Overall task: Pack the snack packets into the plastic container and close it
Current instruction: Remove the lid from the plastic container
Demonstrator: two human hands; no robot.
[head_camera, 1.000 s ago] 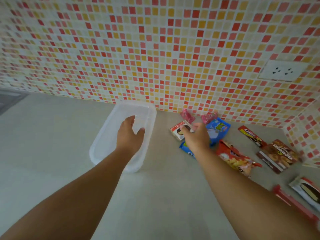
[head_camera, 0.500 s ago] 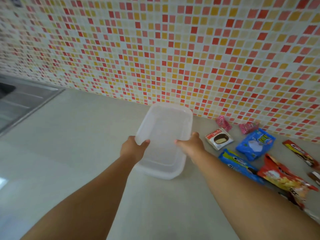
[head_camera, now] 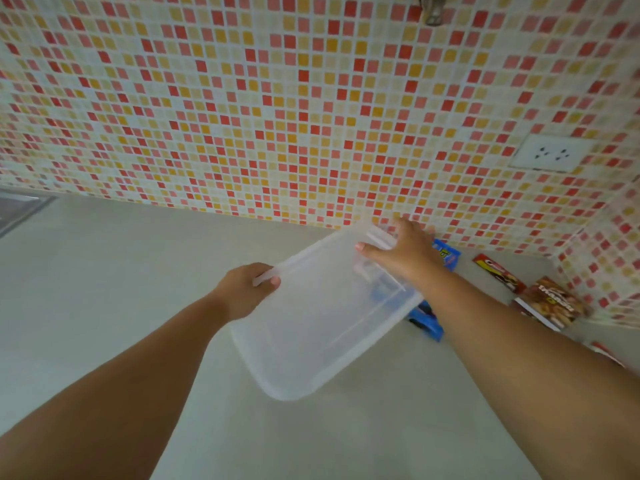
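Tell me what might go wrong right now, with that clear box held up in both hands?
1. The plastic container is lifted and tilted; the left hand pinches only a corner of the rim, so it could slip.
2. The right hand and the container hang over the blue packets; setting it down there could crush them or leave it rocking.
3. No snack is inside yet; the brown packet lies far right near the wall, an awkward reach.

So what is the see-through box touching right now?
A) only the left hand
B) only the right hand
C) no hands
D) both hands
D: the left hand grips one edge of the box and the right hand holds the far end.
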